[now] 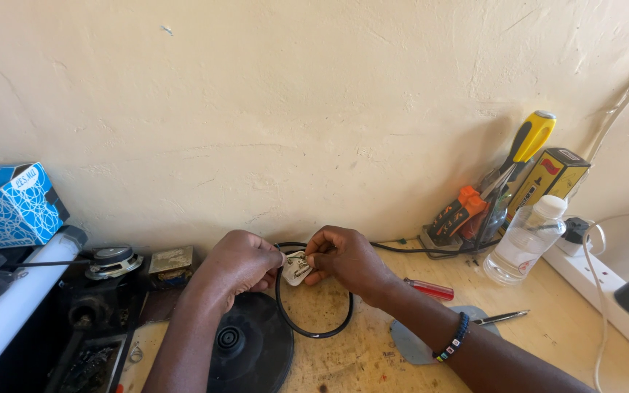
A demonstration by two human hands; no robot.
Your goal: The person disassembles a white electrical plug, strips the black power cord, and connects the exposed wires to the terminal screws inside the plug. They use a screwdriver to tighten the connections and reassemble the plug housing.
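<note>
Pinching a small white plug (pixel 297 266) between both hands, left hand (pixel 245 260) and right hand (pixel 343 255): light rigid shell, probably brittle; its black cable (pixel 313 331) loops limp near the desk's (pixel 547 335) back edge.

Clutter along a cream plastered wall (pixel 293 94) on a wooden worktop (pixel 547 320).

At far left sits a blue patterned box (pixel 9 204) above a white tube (pixel 9 306), with a small round speaker (pixel 113 260) just beside them. On the right, a yellow-handled tool (pixel 529 140) and orange-handled pliers (pixel 459 214) lean against the wall near a yellow and black carton (pixel 553 176). A clear plastic bottle (pixel 525 240) stands by a white power strip (pixel 606 280). A red-handled screwdriver (pixel 431 289) lies on the wood.
</note>
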